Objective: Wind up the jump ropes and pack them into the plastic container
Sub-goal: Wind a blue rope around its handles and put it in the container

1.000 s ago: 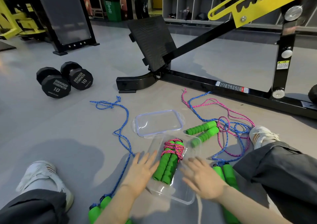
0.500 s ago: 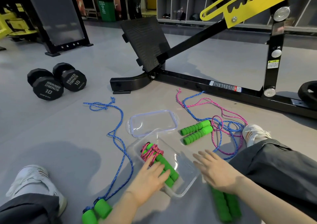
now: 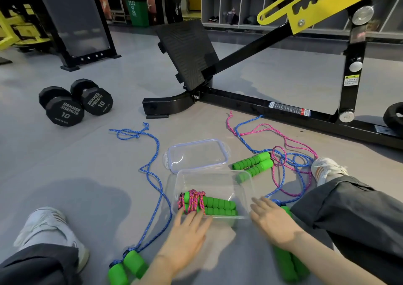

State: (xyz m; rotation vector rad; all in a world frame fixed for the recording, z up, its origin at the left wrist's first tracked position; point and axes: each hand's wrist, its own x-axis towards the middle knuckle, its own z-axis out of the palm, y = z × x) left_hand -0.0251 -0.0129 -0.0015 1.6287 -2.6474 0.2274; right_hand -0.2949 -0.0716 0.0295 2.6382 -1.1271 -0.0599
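Progress: one wound rope (image 3: 207,204) lies in the plastic container (image 3: 218,174), lid (image 3: 196,153) off beside it; blue rope (image 3: 152,169) and pink-blue tangle (image 3: 283,160) left loose | Hands: left hand (image 3: 187,232) flat at near wall, right hand (image 3: 272,221) spread beside it — neither holds anything | Change: container turned, bundle now crosswise

This is a gym. Two black dumbbells (image 3: 75,101) marked "Hammer Strength 10" lie on the grey floor (image 3: 76,175) near a black and yellow weight machine (image 3: 261,105) with a ribbed footplate (image 3: 187,51). Another yellow frame (image 3: 13,29) stands at the far left. Shoe cubbies (image 3: 229,7) line the back wall, and jump ropes (image 3: 250,161) sprawl beside the machine's base.
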